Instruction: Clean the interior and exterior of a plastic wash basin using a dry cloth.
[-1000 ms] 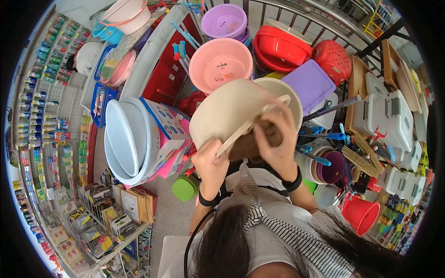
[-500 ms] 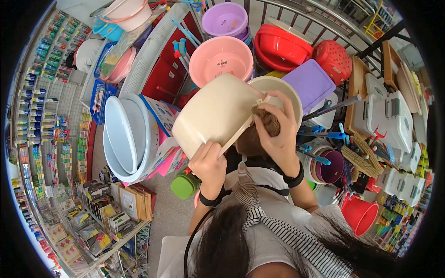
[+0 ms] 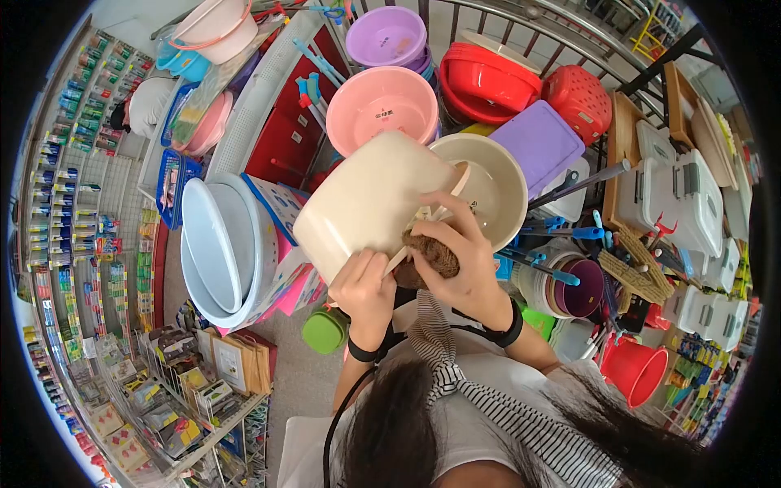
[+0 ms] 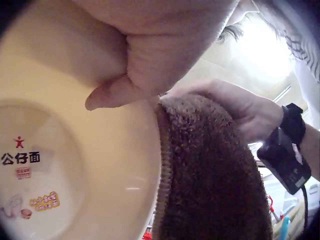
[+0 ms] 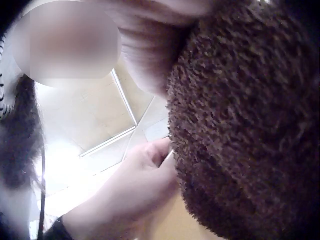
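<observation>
A cream plastic basin (image 3: 366,199) is held up on its side in front of the person's chest. The left hand (image 3: 364,285) grips its rim, thumb on the inner wall in the left wrist view, where printed characters show on the bottom. A brown fluffy cloth (image 3: 435,256) is bunched in the right hand (image 3: 472,272), pinched between thumb and fingers at the basin's rim, close to the left hand. The rest of the cloth (image 4: 210,175) hangs down beside the rim. In the right wrist view the cloth (image 5: 245,120) covers much of the basin.
Behind the held basin stand another cream basin (image 3: 492,183), a pink basin (image 3: 382,110) and red basins (image 3: 492,77). Light blue tubs (image 3: 215,244) are at left, near a green stool-like item (image 3: 325,329). Mop handles (image 3: 590,183) jut in from the right.
The right hand with the brown cloth has moved left and down along the rim, toward the left hand. The held basin has shifted left and turned its underside more to the head camera.
</observation>
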Motion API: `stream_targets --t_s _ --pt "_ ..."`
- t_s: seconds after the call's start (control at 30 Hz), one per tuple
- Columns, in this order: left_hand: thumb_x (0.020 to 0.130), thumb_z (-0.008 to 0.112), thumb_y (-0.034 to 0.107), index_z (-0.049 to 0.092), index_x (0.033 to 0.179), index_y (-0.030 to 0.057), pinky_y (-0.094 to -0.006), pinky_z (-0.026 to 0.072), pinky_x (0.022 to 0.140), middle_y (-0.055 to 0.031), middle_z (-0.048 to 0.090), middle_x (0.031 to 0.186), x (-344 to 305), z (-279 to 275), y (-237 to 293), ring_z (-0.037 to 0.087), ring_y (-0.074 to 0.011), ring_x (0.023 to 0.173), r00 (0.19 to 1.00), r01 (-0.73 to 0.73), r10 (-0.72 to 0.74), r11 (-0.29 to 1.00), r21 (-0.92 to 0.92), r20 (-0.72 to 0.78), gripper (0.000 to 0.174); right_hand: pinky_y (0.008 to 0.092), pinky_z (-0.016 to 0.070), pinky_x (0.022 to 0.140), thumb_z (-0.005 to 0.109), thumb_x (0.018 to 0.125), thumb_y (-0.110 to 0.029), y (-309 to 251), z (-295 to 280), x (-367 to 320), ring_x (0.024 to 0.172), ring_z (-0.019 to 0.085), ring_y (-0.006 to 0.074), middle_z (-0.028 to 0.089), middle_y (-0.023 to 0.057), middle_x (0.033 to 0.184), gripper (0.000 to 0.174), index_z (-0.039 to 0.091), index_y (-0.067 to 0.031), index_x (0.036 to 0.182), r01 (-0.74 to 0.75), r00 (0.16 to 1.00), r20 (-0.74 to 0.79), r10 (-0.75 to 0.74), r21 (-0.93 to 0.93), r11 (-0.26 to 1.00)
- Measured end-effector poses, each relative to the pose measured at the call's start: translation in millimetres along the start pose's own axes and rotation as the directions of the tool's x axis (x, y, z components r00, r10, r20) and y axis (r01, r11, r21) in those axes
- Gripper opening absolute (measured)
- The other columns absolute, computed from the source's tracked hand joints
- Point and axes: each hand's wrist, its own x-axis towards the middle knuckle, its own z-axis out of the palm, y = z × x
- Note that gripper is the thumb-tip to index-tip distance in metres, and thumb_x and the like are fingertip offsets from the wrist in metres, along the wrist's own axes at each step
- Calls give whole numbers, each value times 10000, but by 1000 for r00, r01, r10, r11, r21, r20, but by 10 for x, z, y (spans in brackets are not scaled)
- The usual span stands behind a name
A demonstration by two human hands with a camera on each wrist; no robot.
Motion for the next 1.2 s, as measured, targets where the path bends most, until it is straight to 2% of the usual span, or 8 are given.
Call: stream_targets --t_s 0.17,0.27,0.37,0.47,0.7,0.93,1.07,1.2 --pt "590 593 -76 411 633 -6 -389 356 483 -152 413 617 26 2 -130 465 -331 545 1000 -7 7 1000 -21 -12 200 403 504 883 738 770 -46 285 -99 96 1035 626 338 547 182 1280 253 682 -45 1017 -67 991 -118 68 13 998" --pt "606 571 -95 386 627 -17 -368 324 480 -159 369 608 -30 -34 -234 415 -320 526 999 51 -50 995 -81 6 202 376 511 858 716 806 -35 593 -276 165 997 649 321 607 186 1183 234 664 -20 1033 -74 978 -204 44 -144 987" --pt "622 563 -106 374 633 -20 -352 304 485 -159 344 605 -109 -10 -240 367 -304 508 994 111 -110 984 -141 17 208 346 516 829 696 832 -20 658 -280 96 923 671 291 661 170 1049 231 638 -2 1055 -225 964 -133 231 59 973" --pt "641 556 -113 359 640 -20 -342 286 490 -158 326 608 -134 19 -243 332 -287 504 986 165 -162 975 -149 35 218 321 516 805 688 845 -17 666 -209 78 852 678 264 676 149 964 225 617 5 1057 -143 966 -213 145 21 989" --pt "670 553 -108 365 664 -13 -357 306 497 -162 358 637 -1 3 -249 352 -309 531 987 163 -161 981 -105 19 210 326 508 799 681 834 9 528 -231 97 860 661 256 657 138 955 237 595 7 1054 -179 961 -181 209 169 969" --pt "647 591 -97 477 728 12 -410 419 538 -148 459 709 66 143 -39 525 -361 653 998 24 -23 1000 -18 50 177 396 512 780 718 719 19 165 139 -161 868 627 330 615 135 996 320 624 -58 1016 30 992 -117 -37 -60 998" --pt "619 600 -78 511 710 39 -404 415 524 -117 491 694 7 134 -52 540 -337 615 989 138 -134 987 -79 58 173 371 526 681 757 690 -14 108 280 -290 807 637 280 556 120 1119 349 645 -111 1005 55 998 -18 -56 -47 997" --pt "605 577 -93 536 695 33 -376 396 494 -115 487 683 2 26 -135 511 -337 562 984 175 -176 981 -86 8 160 362 535 684 749 728 -12 173 122 -140 787 642 268 542 113 1122 309 649 -109 1004 -13 985 -173 -7 -116 993"
